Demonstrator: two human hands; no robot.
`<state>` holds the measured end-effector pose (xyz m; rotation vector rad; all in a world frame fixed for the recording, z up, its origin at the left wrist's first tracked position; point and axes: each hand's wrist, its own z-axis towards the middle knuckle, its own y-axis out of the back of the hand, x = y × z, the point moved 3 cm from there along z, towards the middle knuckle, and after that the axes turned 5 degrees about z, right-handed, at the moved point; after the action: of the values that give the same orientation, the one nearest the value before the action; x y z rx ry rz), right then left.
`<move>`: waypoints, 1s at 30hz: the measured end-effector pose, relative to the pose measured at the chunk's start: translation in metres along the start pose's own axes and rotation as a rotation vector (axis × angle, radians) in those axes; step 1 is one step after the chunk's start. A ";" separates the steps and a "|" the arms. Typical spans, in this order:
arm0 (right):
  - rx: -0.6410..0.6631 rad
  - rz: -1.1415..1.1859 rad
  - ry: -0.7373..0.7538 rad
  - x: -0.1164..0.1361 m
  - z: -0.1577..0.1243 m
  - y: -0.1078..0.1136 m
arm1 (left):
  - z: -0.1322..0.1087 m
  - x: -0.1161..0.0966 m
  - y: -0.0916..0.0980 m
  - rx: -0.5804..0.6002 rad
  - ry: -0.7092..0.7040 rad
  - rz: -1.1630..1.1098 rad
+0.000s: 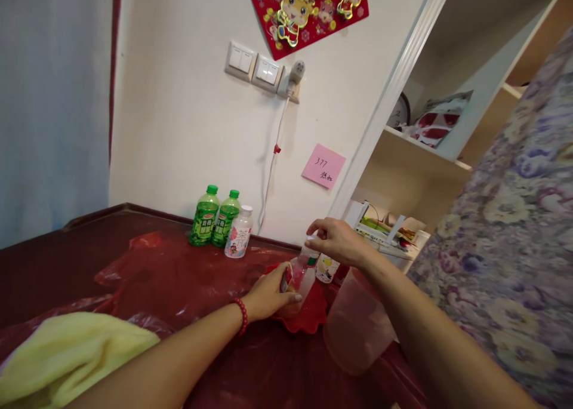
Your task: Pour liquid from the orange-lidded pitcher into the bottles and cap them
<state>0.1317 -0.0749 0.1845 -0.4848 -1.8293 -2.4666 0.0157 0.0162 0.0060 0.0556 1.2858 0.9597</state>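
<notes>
My left hand (274, 291), with a red bead bracelet at its wrist, is closed round a clear plastic bottle (306, 276). The bottle tilts a little over a red scalloped dish (308, 316). At the bottle's top, the fingers of my right hand (333, 240) pinch the white cap (310, 242); whether it is screwed on cannot be made out. Just behind the bottle stands a white bottle with a yellow print (327, 269), partly hidden. Beneath my right forearm is a translucent plastic pitcher-like container (353, 325).
Two green drink bottles (205, 218) and a white labelled bottle (239, 233) stand by the wall. A yellow cloth (85, 352) lies front left on the dark red table (250, 373). A white cord (272, 176) hangs behind. Floral fabric (505, 277) and shelves (427, 143) are at right.
</notes>
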 end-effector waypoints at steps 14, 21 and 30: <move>0.064 0.019 0.032 -0.004 -0.008 0.011 | 0.000 -0.001 0.000 0.002 0.020 0.018; -0.042 -0.125 -0.076 -0.003 -0.002 -0.002 | 0.001 0.001 0.001 0.018 0.012 0.025; 0.052 -0.011 0.035 -0.001 -0.007 0.005 | 0.001 0.004 -0.001 0.011 -0.004 -0.015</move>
<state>0.1324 -0.0828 0.1868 -0.4273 -1.8824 -2.4110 0.0169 0.0187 0.0029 0.0566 1.2861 0.9395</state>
